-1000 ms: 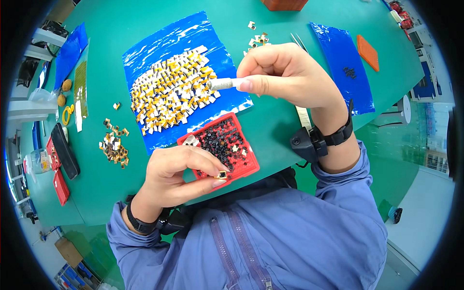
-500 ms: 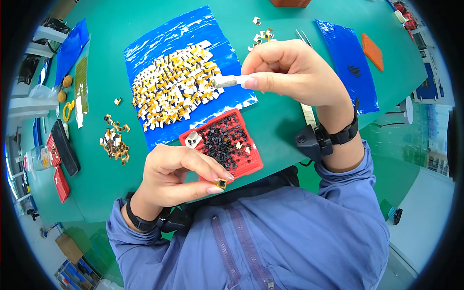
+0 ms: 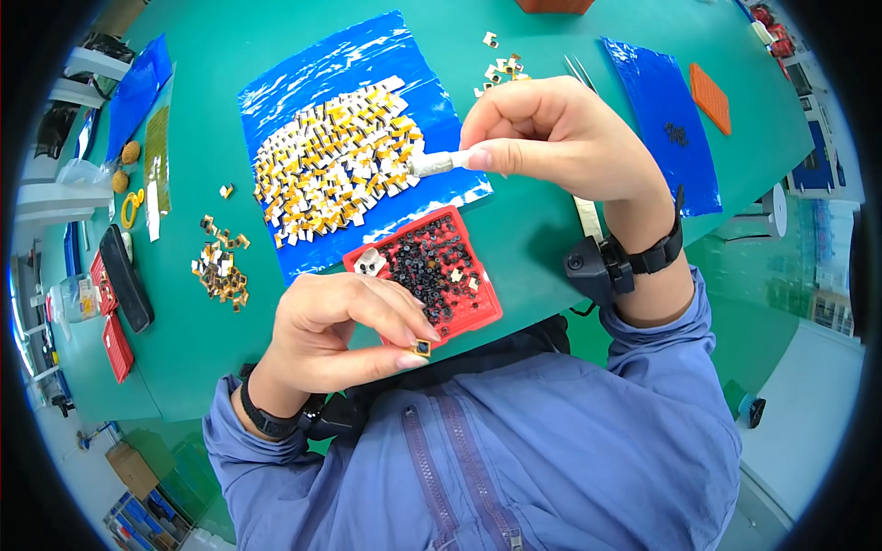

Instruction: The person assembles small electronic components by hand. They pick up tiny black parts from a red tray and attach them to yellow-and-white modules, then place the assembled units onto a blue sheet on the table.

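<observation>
Between thumb and fingertips, my left hand (image 3: 344, 329) pinches a small gold-edged square part (image 3: 422, 348) with a black centre, just off the near edge of a red tray (image 3: 487, 305). Many tiny black pieces (image 3: 418, 275) fill the tray, with a few pale ones among them. My right hand (image 3: 570, 138) is closed on a short white stick (image 3: 439, 163) with a grey, wrapped-looking end. That end lies over the right side of a dense spread of white and gold parts (image 3: 335, 161) on a blue sheet (image 3: 322, 55).
A loose heap of gold parts (image 3: 220, 274) lies left on the green table (image 3: 197, 367). Further right are tweezers (image 3: 581, 73), a second blue sheet (image 3: 643, 83) with dark bits, and an orange plate (image 3: 709, 98). Yellow-handled scissors (image 3: 131, 208) and a black case (image 3: 126, 278) lie far left.
The stick in my right hand has tilted a little, and its grey end has shifted slightly right and nearer. My left hand keeps its pinch on the small square part.
</observation>
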